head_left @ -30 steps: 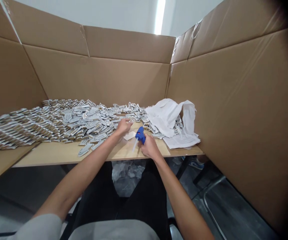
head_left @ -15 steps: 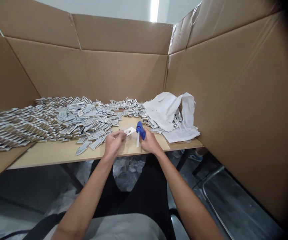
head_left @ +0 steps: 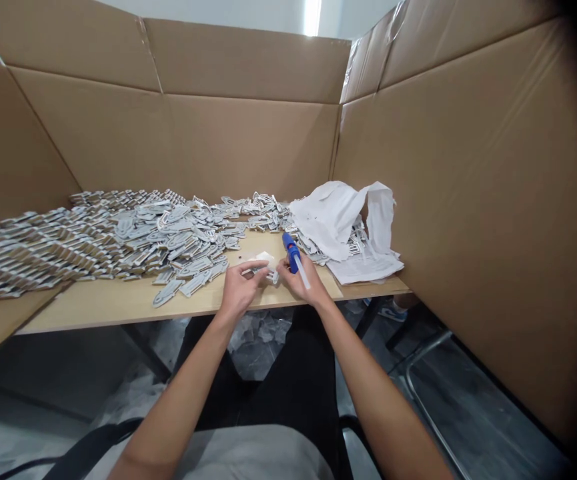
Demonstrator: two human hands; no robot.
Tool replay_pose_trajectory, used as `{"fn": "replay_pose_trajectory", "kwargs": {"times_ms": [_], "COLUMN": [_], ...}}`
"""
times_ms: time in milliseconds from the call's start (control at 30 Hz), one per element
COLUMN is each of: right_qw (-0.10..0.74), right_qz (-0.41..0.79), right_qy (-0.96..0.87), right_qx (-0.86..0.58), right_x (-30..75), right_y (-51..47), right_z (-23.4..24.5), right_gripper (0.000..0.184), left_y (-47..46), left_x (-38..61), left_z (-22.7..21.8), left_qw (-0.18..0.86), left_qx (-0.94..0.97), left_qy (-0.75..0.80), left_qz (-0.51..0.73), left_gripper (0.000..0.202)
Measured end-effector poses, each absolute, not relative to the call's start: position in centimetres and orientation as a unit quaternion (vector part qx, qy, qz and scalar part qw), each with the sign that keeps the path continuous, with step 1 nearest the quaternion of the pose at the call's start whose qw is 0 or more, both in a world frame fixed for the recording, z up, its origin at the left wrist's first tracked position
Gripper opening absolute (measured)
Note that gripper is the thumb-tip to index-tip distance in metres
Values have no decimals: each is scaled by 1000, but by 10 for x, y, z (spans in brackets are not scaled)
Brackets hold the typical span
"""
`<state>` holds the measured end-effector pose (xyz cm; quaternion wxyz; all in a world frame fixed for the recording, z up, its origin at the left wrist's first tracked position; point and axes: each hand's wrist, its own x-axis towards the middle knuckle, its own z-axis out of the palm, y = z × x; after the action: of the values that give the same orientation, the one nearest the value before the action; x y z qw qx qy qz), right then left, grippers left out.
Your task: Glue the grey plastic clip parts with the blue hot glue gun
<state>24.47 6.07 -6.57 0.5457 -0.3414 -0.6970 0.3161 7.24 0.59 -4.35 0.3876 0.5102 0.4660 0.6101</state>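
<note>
My right hand [head_left: 306,281] is wrapped round a blue hot glue gun [head_left: 291,252], whose nose points away from me. A pale glue stick [head_left: 303,273] juts out of its back end toward my wrist. Just left of it, my left hand [head_left: 241,288] pinches a small white flat piece [head_left: 265,257] between thumb and fingers. Its far end shows beyond the fingertips; the rest is partly covered. The right fingertips come close to this piece, and I cannot tell whether they touch it.
Loose grey flat pieces [head_left: 188,243] lie heaped left of my hands, beside neatly stacked rows [head_left: 53,250]. White cloth or paper [head_left: 328,217] covers more pieces at the right. Cardboard walls [head_left: 248,140] enclose the wooden table [head_left: 118,310] at the back and sides.
The glue gun has swung in my right hand, so its stick now points back toward my wrist. My two hands have come closer together around the white piece.
</note>
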Motion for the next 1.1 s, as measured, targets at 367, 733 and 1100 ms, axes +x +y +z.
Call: {"fn": "replay_pose_trajectory", "kwargs": {"times_ms": [367, 733, 1100], "right_qw": [563, 596, 578], "right_qz": [318, 388, 334], "right_qy": [-688, -617, -647], "right_qx": [-331, -336, -370], "right_x": [243, 237, 236], "right_y": [50, 47, 59], "right_z": [-59, -53, -65], "right_gripper": [29, 24, 23], "left_y": [14, 21, 20], "left_x": [83, 86, 85], "left_z": [-54, -56, -56], "left_qw": [237, 438, 387], "left_qx": [605, 426, 520], "left_qy": [489, 431, 403], "left_qz": [582, 664, 646], "left_gripper": [23, 32, 33]}}
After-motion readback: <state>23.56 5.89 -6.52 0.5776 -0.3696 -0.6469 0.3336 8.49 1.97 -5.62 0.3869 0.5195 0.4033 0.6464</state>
